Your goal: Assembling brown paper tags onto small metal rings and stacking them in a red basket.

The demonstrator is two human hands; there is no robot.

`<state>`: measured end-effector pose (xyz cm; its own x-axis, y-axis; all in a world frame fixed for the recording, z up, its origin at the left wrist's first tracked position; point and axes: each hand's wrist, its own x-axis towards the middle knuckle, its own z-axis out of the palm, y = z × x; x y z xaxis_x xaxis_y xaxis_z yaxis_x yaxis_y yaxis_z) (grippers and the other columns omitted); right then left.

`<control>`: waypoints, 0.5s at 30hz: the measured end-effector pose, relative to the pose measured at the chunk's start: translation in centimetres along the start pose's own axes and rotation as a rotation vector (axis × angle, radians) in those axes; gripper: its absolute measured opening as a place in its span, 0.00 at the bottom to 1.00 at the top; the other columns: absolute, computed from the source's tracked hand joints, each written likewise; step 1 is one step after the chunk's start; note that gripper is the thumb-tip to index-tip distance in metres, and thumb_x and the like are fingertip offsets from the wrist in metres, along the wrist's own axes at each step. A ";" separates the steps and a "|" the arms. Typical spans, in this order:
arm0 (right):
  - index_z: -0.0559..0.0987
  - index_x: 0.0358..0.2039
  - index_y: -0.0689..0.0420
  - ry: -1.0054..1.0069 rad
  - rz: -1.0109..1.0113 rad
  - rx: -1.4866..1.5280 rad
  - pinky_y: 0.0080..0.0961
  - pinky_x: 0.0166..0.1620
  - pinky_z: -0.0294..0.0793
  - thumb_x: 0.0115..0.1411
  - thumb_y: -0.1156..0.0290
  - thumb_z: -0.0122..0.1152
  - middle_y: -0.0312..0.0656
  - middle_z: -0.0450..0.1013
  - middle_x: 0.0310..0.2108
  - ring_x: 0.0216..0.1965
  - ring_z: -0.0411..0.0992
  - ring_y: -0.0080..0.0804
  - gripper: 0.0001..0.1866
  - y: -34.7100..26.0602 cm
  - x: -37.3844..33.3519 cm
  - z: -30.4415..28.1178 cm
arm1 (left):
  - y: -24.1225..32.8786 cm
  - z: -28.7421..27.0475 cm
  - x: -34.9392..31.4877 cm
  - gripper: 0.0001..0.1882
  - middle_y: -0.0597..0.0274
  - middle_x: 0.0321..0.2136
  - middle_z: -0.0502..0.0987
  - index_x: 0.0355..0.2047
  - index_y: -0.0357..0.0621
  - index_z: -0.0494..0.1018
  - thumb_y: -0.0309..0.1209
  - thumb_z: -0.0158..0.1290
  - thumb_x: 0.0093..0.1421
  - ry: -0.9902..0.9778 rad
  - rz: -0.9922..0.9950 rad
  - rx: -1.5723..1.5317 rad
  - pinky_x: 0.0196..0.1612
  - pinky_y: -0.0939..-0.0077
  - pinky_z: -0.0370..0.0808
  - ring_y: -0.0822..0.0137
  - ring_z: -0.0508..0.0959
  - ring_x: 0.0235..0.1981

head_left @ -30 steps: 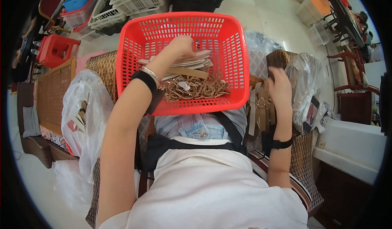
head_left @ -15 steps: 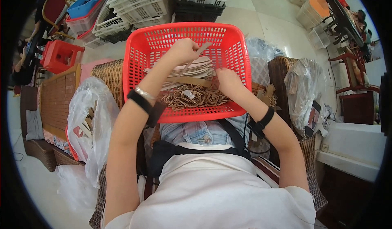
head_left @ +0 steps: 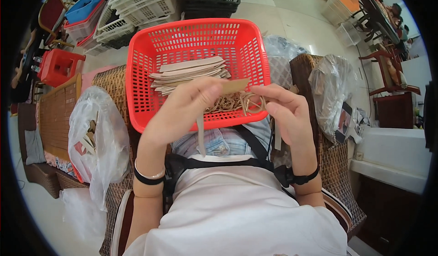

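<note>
Above the near half of a red plastic basket (head_left: 137, 73), my left hand (head_left: 187, 103) is closed on a flat tan strip (head_left: 235, 86). A narrow greyish end hangs below that hand in front of my lap. Beside the strip's right end, my right hand (head_left: 289, 110) pinches thin tan loops (head_left: 255, 104); whether they are buckles or rings is too small to tell. Inside the basket, a stack of pale flat strips (head_left: 189, 71) lies at the back left. Nearer me is a pile of similar loops (head_left: 224, 103), partly hidden by my left hand.
Clear plastic bags, one with strips (head_left: 98, 137) at left and another (head_left: 333, 96) at right, stand on either side. A phone (head_left: 344, 119) rests against the right one. Stacked crates (head_left: 148, 7) and a red stool (head_left: 59, 67) are farther off.
Both hands have come up and back toward me from inside the basket. The left has brought the strip along, and the right now shows loops at its fingertips.
</note>
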<state>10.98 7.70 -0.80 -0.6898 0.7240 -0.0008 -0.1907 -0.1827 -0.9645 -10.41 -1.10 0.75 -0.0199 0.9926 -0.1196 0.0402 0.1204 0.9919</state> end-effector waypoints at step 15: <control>0.76 0.42 0.65 0.181 0.181 0.277 0.18 0.38 0.80 0.54 0.80 0.62 0.42 0.76 0.34 0.34 0.75 0.25 0.13 0.1 0.0 0.8 | -0.5 2.9 -0.4 0.10 0.66 0.28 0.75 0.41 0.34 0.73 0.26 0.53 0.61 0.134 -0.130 -0.257 0.23 0.88 0.71 0.80 0.74 0.24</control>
<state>10.37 7.19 -0.67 -0.6001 0.7645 -0.2352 -0.2754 -0.4736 -0.8366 -7.54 -1.55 0.23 -0.1400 0.9564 -0.2565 -0.2249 0.2215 0.9489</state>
